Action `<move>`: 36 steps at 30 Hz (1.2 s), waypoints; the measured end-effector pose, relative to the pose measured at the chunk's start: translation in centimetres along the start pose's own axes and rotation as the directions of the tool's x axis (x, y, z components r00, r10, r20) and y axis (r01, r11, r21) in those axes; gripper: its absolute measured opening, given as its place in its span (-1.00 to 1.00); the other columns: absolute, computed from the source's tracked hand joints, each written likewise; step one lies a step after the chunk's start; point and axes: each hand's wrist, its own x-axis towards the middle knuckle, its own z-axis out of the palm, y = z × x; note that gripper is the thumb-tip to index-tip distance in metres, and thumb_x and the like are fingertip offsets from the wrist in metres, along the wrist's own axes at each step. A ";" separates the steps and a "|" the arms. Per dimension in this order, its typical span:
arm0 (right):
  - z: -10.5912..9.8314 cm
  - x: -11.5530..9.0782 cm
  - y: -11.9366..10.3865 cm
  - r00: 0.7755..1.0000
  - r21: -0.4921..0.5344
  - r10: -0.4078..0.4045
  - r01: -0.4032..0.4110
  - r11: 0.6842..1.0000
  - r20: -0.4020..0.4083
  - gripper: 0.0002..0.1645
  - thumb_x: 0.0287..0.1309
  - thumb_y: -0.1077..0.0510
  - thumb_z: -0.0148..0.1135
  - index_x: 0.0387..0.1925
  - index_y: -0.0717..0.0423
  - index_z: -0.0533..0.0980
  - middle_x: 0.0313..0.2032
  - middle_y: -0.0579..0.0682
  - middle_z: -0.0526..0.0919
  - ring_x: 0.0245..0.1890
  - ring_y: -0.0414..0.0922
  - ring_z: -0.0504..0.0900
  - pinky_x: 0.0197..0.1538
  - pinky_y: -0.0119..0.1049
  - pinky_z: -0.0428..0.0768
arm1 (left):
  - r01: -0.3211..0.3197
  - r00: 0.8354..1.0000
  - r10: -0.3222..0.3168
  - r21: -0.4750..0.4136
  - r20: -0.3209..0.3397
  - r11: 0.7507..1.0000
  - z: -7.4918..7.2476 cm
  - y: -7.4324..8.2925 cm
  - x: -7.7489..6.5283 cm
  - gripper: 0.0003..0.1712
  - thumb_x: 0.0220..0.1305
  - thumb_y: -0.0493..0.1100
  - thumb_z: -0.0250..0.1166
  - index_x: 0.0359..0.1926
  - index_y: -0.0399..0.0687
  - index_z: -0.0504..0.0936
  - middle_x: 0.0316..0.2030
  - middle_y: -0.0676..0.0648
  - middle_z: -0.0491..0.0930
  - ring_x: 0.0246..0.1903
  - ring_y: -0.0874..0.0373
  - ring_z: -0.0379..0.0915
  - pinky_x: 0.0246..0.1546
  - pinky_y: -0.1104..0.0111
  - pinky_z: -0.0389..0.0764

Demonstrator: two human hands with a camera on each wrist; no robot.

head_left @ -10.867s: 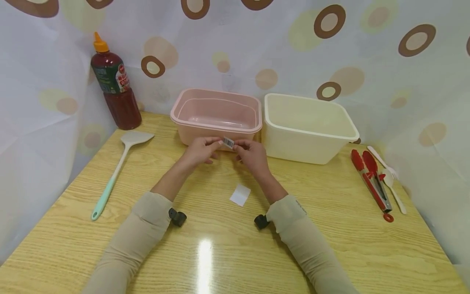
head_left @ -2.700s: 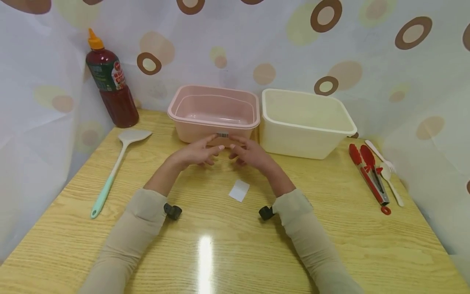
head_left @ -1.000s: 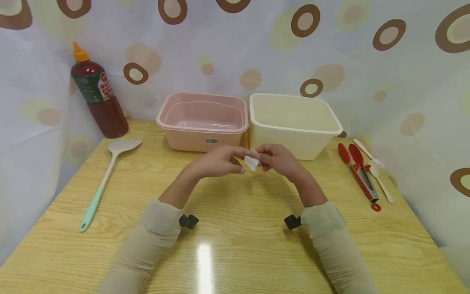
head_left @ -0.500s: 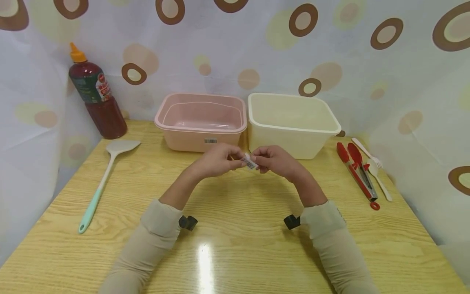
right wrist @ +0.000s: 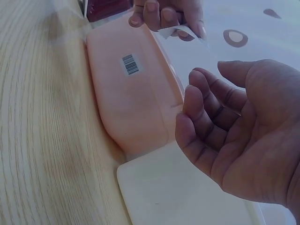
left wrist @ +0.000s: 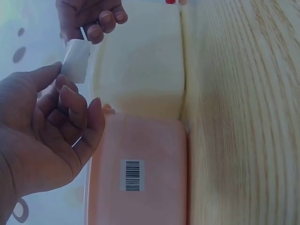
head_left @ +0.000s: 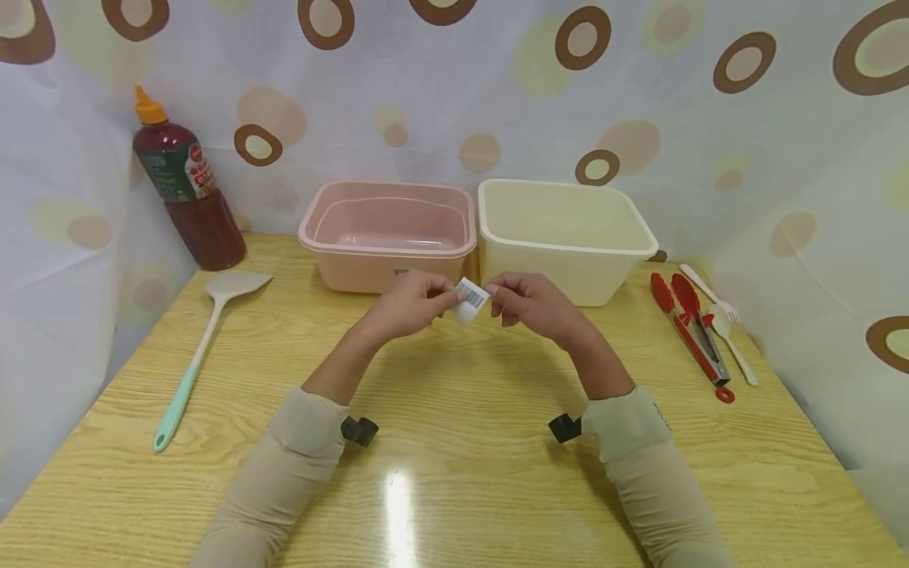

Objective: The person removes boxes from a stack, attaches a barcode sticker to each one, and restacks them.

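Observation:
A small white paper with a barcode sticker [head_left: 472,295] on it is held up in front of the two bins. My left hand [head_left: 412,304] pinches its left side between thumb and fingers. My right hand [head_left: 533,306] has thumb and forefinger at the sticker's right corner, with the other fingers curled; in the right wrist view the forefinger is hidden behind the thumb. The paper's plain side [left wrist: 76,61] shows in the left wrist view. Another barcode label [left wrist: 132,176] is stuck on the front of the pink bin [head_left: 355,268].
A cream bin [head_left: 547,268] stands right of the pink one. At the left are a spatula [head_left: 201,335] and a sauce bottle [head_left: 181,185]. Red tongs [head_left: 687,331], a fork [head_left: 710,294] and a spoon [head_left: 731,345] lie at the right edge of the wooden table [head_left: 440,473].
Earlier a barcode label went from my fingers onto the pink bin. The white paper was then lifted off the table; now it is turned barcode up and slightly further left.

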 end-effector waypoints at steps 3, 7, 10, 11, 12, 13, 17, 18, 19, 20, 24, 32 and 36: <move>0.1 0.0 -0.3 1.000 0.004 0.000 0.000 1.000 -0.015 -0.63 0.56 0.00 0.01 -0.02 0.19 0.60 -0.33 0.05 0.61 -0.37 -0.05 0.56 -0.11 -0.12 0.69 | 0.011 1.000 -0.012 -0.025 -0.022 1.000 -0.1 -0.2 0.1 -0.65 0.47 0.03 0.23 -0.35 -0.09 0.73 -0.47 -0.03 0.53 -0.53 0.18 0.32 -0.56 0.43 0.32; 0.3 0.0 -0.5 0.999 0.014 0.004 -0.004 1.000 -0.034 -0.62 0.56 -0.01 0.01 -0.01 0.18 0.60 -0.33 0.05 0.61 -0.38 -0.05 0.56 -0.12 -0.12 0.69 | 0.051 0.998 -0.053 -0.047 -0.029 0.998 0.0 -0.5 0.2 -0.63 0.47 0.06 0.21 -0.33 -0.07 0.76 -0.48 -0.03 0.54 -0.51 0.16 0.38 -0.54 0.42 0.43; 0.5 0.1 -0.5 0.999 0.018 0.003 -0.002 1.000 -0.044 -0.66 0.53 0.02 0.05 0.06 0.16 0.58 -0.28 0.09 0.63 -0.37 -0.04 0.56 -0.14 -0.15 0.68 | 0.081 0.997 -0.081 -0.037 -0.011 0.996 0.2 -0.8 0.4 -0.59 0.48 0.09 0.19 -0.36 -0.08 0.74 -0.49 -0.04 0.53 -0.49 0.16 0.41 -0.49 0.42 0.49; 0.5 0.1 -0.5 0.999 0.015 0.002 -0.001 1.000 -0.050 -0.66 0.52 0.03 0.07 0.10 0.14 0.58 -0.25 0.10 0.64 -0.36 -0.03 0.56 -0.15 -0.17 0.68 | 0.087 0.996 -0.087 -0.038 -0.005 0.995 0.3 -0.9 0.5 -0.58 0.48 0.10 0.19 -0.38 -0.08 0.73 -0.49 -0.06 0.53 -0.49 0.17 0.41 -0.48 0.42 0.50; 0.6 0.1 -0.5 0.998 0.008 0.000 0.000 1.000 -0.055 -0.66 0.51 0.04 0.09 0.13 0.12 0.57 -0.22 0.12 0.65 -0.34 -0.02 0.57 -0.15 -0.18 0.67 | 0.091 0.996 -0.091 -0.038 0.001 0.995 0.4 -0.9 0.5 -0.57 0.48 0.10 0.19 -0.40 -0.08 0.71 -0.49 -0.07 0.54 -0.49 0.17 0.40 -0.48 0.42 0.49; 0.6 0.1 -0.5 0.998 0.002 -0.002 0.003 1.000 -0.061 -0.65 0.50 0.04 0.11 0.16 0.09 0.55 -0.18 0.13 0.66 -0.32 -0.01 0.59 -0.14 -0.15 0.67 | 0.091 0.996 -0.091 -0.043 0.004 0.995 0.4 -1.0 0.5 -0.56 0.48 0.11 0.18 -0.42 -0.08 0.70 -0.48 -0.10 0.54 -0.50 0.18 0.39 -0.49 0.42 0.48; 0.9 0.1 -0.6 0.996 -0.032 -0.018 0.015 0.999 -0.092 -0.59 0.46 0.03 0.17 0.25 0.01 0.52 -0.03 0.17 0.67 -0.22 0.04 0.64 -0.14 -0.14 0.68 | 0.077 0.997 -0.077 -0.086 0.004 0.993 0.6 -0.9 0.4 -0.51 0.49 0.11 0.19 -0.45 -0.16 0.66 -0.49 -0.14 0.55 -0.54 0.18 0.35 -0.53 0.42 0.40; 0.9 0.1 -0.6 0.995 -0.040 -0.022 0.019 0.999 -0.094 -0.59 0.45 0.03 0.19 0.25 0.00 0.53 -0.01 0.17 0.66 -0.21 0.04 0.66 -0.15 -0.15 0.68 | 0.073 0.997 -0.073 -0.094 0.003 0.993 0.7 -0.9 0.3 -0.50 0.49 0.10 0.18 -0.45 -0.20 0.65 -0.51 -0.11 0.53 -0.55 0.18 0.34 -0.54 0.42 0.39; 1.0 0.2 -0.6 0.995 -0.047 -0.025 0.020 0.999 -0.094 -0.59 0.44 0.03 0.20 0.24 -0.01 0.54 0.00 0.17 0.66 -0.20 0.03 0.67 -0.15 -0.17 0.67 | 0.070 0.998 -0.070 -0.104 0.003 0.992 0.7 -0.9 0.3 -0.49 0.50 0.09 0.18 -0.44 -0.23 0.64 -0.52 -0.09 0.52 -0.55 0.19 0.33 -0.54 0.43 0.38; 1.1 0.2 -0.6 0.996 -0.054 -0.026 0.021 0.998 -0.089 -0.60 0.44 0.03 0.21 0.23 -0.02 0.55 0.01 0.16 0.65 -0.20 0.02 0.67 -0.17 -0.20 0.66 | 0.070 0.998 -0.070 -0.109 0.004 0.992 0.8 -1.0 0.3 -0.48 0.50 0.09 0.17 -0.45 -0.25 0.62 -0.54 -0.05 0.50 -0.55 0.19 0.33 -0.53 0.43 0.38; 1.4 0.3 -0.5 0.998 -0.080 -0.023 0.018 0.997 -0.055 -0.63 0.41 0.04 0.23 0.19 -0.06 0.59 0.02 0.14 0.64 -0.23 -0.03 0.69 -0.22 -0.26 0.62 | 0.074 0.997 -0.073 -0.123 0.016 0.990 0.9 -1.1 0.2 -0.47 0.51 0.08 0.16 -0.46 -0.27 0.59 -0.54 0.00 0.48 -0.54 0.19 0.34 -0.51 0.42 0.40; 1.6 0.4 -0.3 0.999 -0.100 -0.009 0.005 0.995 -0.046 -0.61 0.38 0.01 0.27 0.20 -0.12 0.58 0.01 0.11 0.63 -0.21 0.03 0.70 -0.18 -0.20 0.62 | 0.042 0.998 -0.036 -0.134 0.050 0.990 1.2 -1.2 0.3 -0.52 0.53 0.06 0.13 -0.44 -0.20 0.59 -0.51 -0.04 0.49 -0.58 0.19 0.31 -0.56 0.43 0.31; 1.6 0.4 -0.4 0.999 -0.095 -0.010 0.005 0.995 -0.048 -0.61 0.37 0.02 0.28 0.19 -0.11 0.59 -0.04 0.11 0.61 -0.27 0.03 0.68 -0.17 -0.13 0.63 | 0.021 0.997 -0.011 -0.131 0.074 0.991 1.2 -1.3 0.4 -0.58 0.55 0.01 0.13 -0.43 -0.12 0.60 -0.50 -0.06 0.51 -0.60 0.19 0.32 -0.58 0.43 0.29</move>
